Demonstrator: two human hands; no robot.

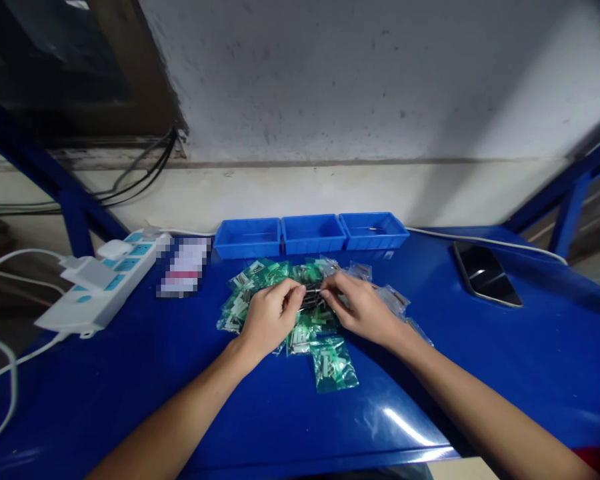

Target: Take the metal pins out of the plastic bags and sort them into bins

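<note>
Blue covers the one desk [130,393], which runs across the view below a grey and cream wall [330,100]. At its back stand three open blue bins [314,247], set side by side in one row. Just in front of them spreads one heap of green bags [240,304], small, flat and see-through, with pale and thin metal-coloured parts inside; they overlap too much to count. Several clear bags [394,301] lie along the heap's right side. One white power strip [63,312] slants across the left part of the desk, with two white adapters [91,272] plugged in. Two hands work over the middle of the heap and hide part of it. The left hand [271,315] has its thumb and forefinger pressed together, and so does the right hand [359,308], facing it; between their tips they seem to pinch one thin dark piece [313,290]. One dark phone [484,273] lies well apart on the right, near a white cable [480,237]; one pixelated rectangle [184,267] lies between the strip and the heap. One green bag [334,367] juts out from the heap's near edge. More dark thin pieces [311,303] lie under the fingertips, uncountable here.
</note>
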